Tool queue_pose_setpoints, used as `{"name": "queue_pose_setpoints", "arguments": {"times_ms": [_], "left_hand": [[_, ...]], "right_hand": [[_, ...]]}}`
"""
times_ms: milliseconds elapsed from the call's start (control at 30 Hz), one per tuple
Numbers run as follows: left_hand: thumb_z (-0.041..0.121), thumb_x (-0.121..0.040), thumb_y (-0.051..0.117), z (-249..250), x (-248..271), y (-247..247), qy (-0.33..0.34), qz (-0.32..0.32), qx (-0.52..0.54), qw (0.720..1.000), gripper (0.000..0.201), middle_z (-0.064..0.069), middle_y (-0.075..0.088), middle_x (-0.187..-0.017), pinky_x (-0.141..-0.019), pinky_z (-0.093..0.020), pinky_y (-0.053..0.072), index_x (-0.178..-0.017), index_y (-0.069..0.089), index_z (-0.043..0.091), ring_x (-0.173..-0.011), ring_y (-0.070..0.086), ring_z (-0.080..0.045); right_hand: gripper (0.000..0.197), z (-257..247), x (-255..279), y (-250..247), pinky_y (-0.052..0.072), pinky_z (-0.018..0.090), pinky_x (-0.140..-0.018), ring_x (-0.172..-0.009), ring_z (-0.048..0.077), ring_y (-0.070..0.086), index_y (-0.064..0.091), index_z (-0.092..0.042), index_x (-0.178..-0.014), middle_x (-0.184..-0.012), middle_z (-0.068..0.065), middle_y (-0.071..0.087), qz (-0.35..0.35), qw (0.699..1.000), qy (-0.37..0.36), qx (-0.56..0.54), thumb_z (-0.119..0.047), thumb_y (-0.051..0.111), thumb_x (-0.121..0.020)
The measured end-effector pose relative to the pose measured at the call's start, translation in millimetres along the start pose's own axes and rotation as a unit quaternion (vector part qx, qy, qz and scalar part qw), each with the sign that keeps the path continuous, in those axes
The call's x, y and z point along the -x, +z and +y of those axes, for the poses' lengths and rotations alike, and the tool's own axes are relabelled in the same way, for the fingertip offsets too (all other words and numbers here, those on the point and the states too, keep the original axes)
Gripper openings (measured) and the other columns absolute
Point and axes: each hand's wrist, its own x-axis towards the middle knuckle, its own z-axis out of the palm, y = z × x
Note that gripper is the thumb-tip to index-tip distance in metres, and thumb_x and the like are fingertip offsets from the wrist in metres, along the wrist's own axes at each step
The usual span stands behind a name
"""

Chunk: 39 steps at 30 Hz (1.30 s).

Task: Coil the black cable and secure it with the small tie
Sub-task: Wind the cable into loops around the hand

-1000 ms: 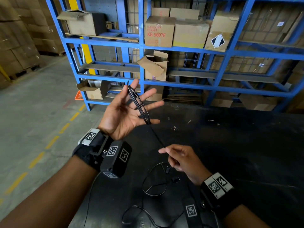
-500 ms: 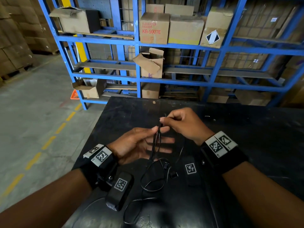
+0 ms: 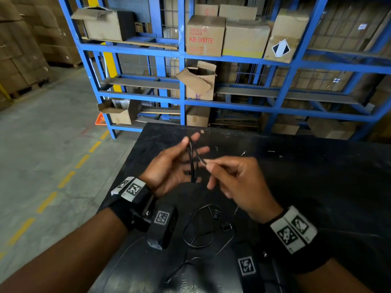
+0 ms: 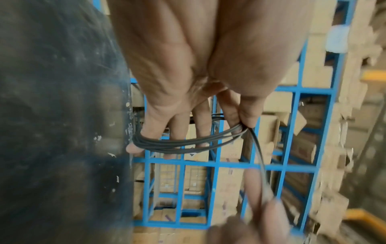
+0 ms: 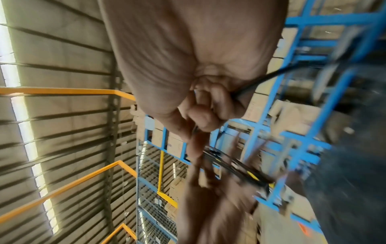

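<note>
Several loops of the thin black cable [image 3: 191, 163] are wound round my left hand [image 3: 175, 166], which is held palm up over the black table [image 3: 317, 187]. In the left wrist view the coil [image 4: 188, 143] runs from the little finger to a pinch between thumb and forefinger of my left hand [image 4: 243, 122]. My right hand [image 3: 208, 166] pinches the free strand just right of the coil; in the right wrist view that strand [image 5: 261, 80] leaves its curled fingers. The loose cable end [image 3: 198, 229] lies looped on the table beside two small black pieces [image 3: 226, 226]. I cannot pick out the tie.
A blue steel rack [image 3: 182, 96] with cardboard boxes [image 3: 205, 37] stands right behind the table. The table's left edge drops to a concrete floor [image 3: 53, 155] with yellow dashes. Stacked cartons [image 3: 21, 49] fill the far left.
My left hand came down from in front of the rack to just above the table. My right hand rose from the table, met the coil, and now draws the strand rightward.
</note>
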Motion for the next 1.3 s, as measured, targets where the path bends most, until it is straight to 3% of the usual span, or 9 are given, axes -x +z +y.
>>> {"name": "queue_pose_setpoints", "arguments": {"times_ms": [133, 367, 500, 567, 633, 800, 1000, 1167, 1300], "left_hand": [[0.049, -0.106, 0.034, 17, -6, -10, 0.063, -0.040, 0.124, 0.990, 0.039, -0.017, 0.054, -0.153, -0.101, -0.080, 0.038, -0.133, 0.060, 0.037, -0.136, 0.053, -0.050], [0.045, -0.103, 0.040, 38, 0, -9, 0.104, -0.176, 0.198, 0.959, 0.039, -0.017, 0.058, -0.148, -0.104, -0.090, 0.012, -0.127, 0.067, 0.030, -0.146, 0.031, -0.058], [0.041, -0.103, 0.045, 36, 14, 0, 0.053, -0.248, 0.192, 0.948, 0.039, -0.022, 0.055, -0.150, -0.104, -0.090, 0.002, -0.131, 0.065, 0.023, -0.146, 0.029, -0.059], [0.041, -0.102, 0.051, 25, 20, 4, 0.001, -0.270, 0.158, 0.950, 0.036, -0.021, 0.054, -0.151, -0.108, -0.088, 0.005, -0.131, 0.066, 0.026, -0.146, 0.030, -0.058], [0.043, -0.099, 0.057, 13, 25, 7, -0.049, -0.274, 0.095, 0.956, 0.036, -0.020, 0.054, -0.152, -0.112, -0.083, 0.014, -0.130, 0.068, 0.029, -0.145, 0.033, -0.057], [0.048, -0.090, 0.070, -6, 31, 14, -0.137, -0.226, -0.083, 0.961, 0.044, -0.016, 0.064, -0.142, -0.115, -0.073, 0.029, -0.126, 0.073, 0.024, -0.134, 0.055, -0.049], [0.036, -0.100, 0.054, -19, 23, 19, -0.171, -0.159, -0.164, 0.958, 0.041, -0.012, 0.067, -0.140, -0.111, -0.065, 0.040, -0.133, 0.068, 0.017, -0.129, 0.062, -0.041], [0.040, -0.100, 0.050, -15, 17, 6, -0.120, -0.071, -0.134, 0.981, 0.044, -0.011, 0.070, -0.137, -0.110, -0.070, 0.040, -0.137, 0.064, 0.021, -0.125, 0.066, -0.039], [0.042, -0.102, 0.045, -11, 13, -8, -0.043, -0.015, -0.041, 0.998, 0.043, -0.012, 0.067, -0.140, -0.110, -0.076, 0.033, -0.139, 0.061, 0.029, -0.127, 0.064, -0.041]], "right_hand": [[0.022, 40, 21, 12, 0.028, 0.018, -0.041, -0.043, 0.012, 0.039, 0.081, -0.011, -0.105, -0.066, 0.010, 0.070, 0.012, 0.989, 0.089, -0.120, -0.022, 0.067, -0.092], [0.028, 83, 28, -1, 0.025, 0.016, -0.042, -0.044, 0.007, 0.041, 0.082, -0.007, -0.102, -0.070, 0.008, 0.066, 0.021, 0.952, 0.208, -0.226, -0.021, 0.076, -0.078], [0.030, 89, 17, -18, 0.023, 0.017, -0.042, -0.042, 0.007, 0.040, 0.083, -0.009, -0.094, -0.072, 0.011, 0.068, 0.066, 0.949, 0.223, -0.213, -0.023, 0.083, -0.067], [0.012, 81, 6, -25, 0.020, 0.017, -0.042, -0.040, 0.006, 0.039, 0.083, -0.010, -0.088, -0.069, 0.011, 0.068, 0.073, 0.961, 0.206, -0.167, -0.013, 0.080, -0.076], [0.013, 70, -10, -34, 0.023, 0.016, -0.042, -0.042, 0.007, 0.042, 0.082, -0.011, -0.085, -0.066, 0.008, 0.069, 0.068, 0.972, 0.189, -0.124, -0.002, 0.073, -0.085], [0.007, 17, -45, -42, 0.042, 0.016, -0.051, -0.055, 0.003, 0.063, 0.081, -0.008, -0.090, -0.068, 0.002, 0.076, -0.027, 0.992, 0.117, 0.038, -0.005, 0.078, -0.085], [0.004, -20, -61, -30, 0.047, 0.011, -0.051, -0.058, 0.001, 0.069, 0.083, -0.007, -0.085, -0.067, -0.003, 0.077, -0.074, 0.977, 0.026, 0.196, -0.004, 0.081, -0.082], [0.006, -24, -44, -27, 0.056, 0.015, -0.060, -0.067, 0.006, 0.075, 0.083, -0.010, -0.087, -0.074, -0.002, 0.080, -0.041, 0.976, -0.030, 0.213, -0.008, 0.081, -0.083], [0.009, -13, -17, -17, 0.048, 0.008, -0.055, -0.058, -0.004, 0.067, 0.082, -0.007, -0.094, -0.075, -0.005, 0.077, 0.032, 0.986, -0.061, 0.151, -0.006, 0.078, -0.086]]}}
